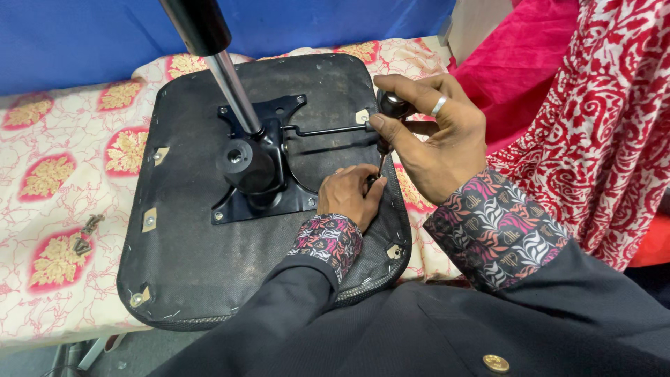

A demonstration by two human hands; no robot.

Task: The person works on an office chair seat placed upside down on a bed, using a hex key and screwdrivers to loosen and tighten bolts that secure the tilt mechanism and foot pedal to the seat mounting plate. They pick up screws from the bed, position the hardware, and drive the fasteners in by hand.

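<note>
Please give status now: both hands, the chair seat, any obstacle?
Right hand grips screwdriver, tip down at seat edge. Left hand steadies the tip by the black plate. Lever close behind; loose screws lie apart, left.

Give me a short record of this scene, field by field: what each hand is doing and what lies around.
Surface: floral cloth over a table
Main thing: upturned chair seat, black underside up
Mounted on it: black metal mechanism plate with a gas lift cylinder and a side lever
Right hand: grips a screwdriver, tip pointing down at the plate's corner
Left hand: rests on the seat at the screwdriver tip
Loose parts: screws on the cloth, left of the seat
Backdrop: blue wall
</note>
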